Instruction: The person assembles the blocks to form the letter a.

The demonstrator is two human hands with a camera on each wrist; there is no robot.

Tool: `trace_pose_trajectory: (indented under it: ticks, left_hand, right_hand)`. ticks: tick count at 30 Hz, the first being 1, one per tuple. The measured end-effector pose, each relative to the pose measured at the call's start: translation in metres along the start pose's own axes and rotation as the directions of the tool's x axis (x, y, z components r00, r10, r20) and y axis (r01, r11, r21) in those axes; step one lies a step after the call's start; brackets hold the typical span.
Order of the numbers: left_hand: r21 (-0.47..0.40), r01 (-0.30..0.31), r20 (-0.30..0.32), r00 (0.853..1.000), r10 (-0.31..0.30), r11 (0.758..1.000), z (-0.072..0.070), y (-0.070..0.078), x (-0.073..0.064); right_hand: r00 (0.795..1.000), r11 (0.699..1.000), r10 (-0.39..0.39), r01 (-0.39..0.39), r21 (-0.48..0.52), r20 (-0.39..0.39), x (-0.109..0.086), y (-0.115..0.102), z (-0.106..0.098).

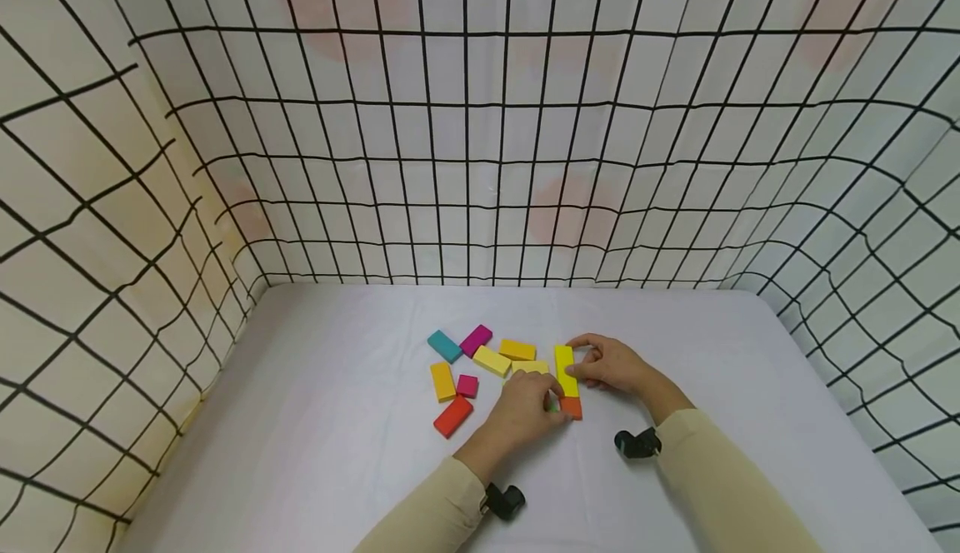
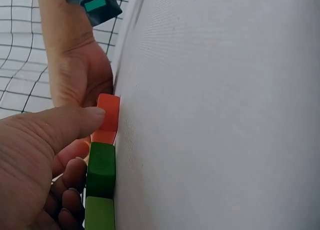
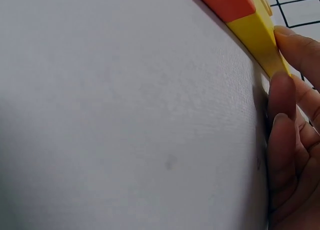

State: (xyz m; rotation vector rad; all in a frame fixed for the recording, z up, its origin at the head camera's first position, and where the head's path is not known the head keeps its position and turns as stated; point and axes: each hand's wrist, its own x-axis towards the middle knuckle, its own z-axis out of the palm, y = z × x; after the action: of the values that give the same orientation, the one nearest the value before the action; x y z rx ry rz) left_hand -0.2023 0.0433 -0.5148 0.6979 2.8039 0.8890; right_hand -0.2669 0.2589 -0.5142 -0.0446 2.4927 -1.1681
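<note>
A bright yellow block (image 1: 564, 366) lies in line with an orange block (image 1: 572, 408), end against end, on the white table. My right hand (image 1: 611, 363) pinches the yellow block near its far end; the right wrist view shows thumb and fingertips on its sides (image 3: 257, 38). From the left, my left hand (image 1: 525, 407) holds the orange block between thumb and fingers. In the left wrist view the thumb presses on that orange block (image 2: 110, 113). A dark green block (image 2: 101, 170) and a light green block (image 2: 100, 213) stand beside it, mostly hidden under my left hand in the head view.
Left of my hands lie loose blocks: teal (image 1: 445, 346), magenta (image 1: 476, 341), pink (image 1: 467, 386), red (image 1: 453, 416), amber (image 1: 442, 382) and several yellowish ones (image 1: 492, 361). A black wire grid (image 1: 465, 161) surrounds the white table (image 1: 315, 420) at the back and sides.
</note>
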Motion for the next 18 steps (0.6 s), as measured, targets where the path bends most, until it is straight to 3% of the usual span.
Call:
trace_pose_trajectory:
  ticks: [8, 18]
  left_hand:
    - [-0.024, -0.016, 0.026, 1.000, 0.017, 1.000, -0.004, -0.001, -0.004]
    - [-0.021, -0.026, 0.047, 0.999, 0.027, 0.999, -0.005, 0.002, -0.008]
  right_hand:
    - [0.999, 0.998, -0.042, 0.041, -0.054, -0.023, -0.007, -0.002, 0.002]
    - [0.999, 0.997, -0.036, 0.034, -0.063, -0.036, -0.014, -0.004, 0.007]
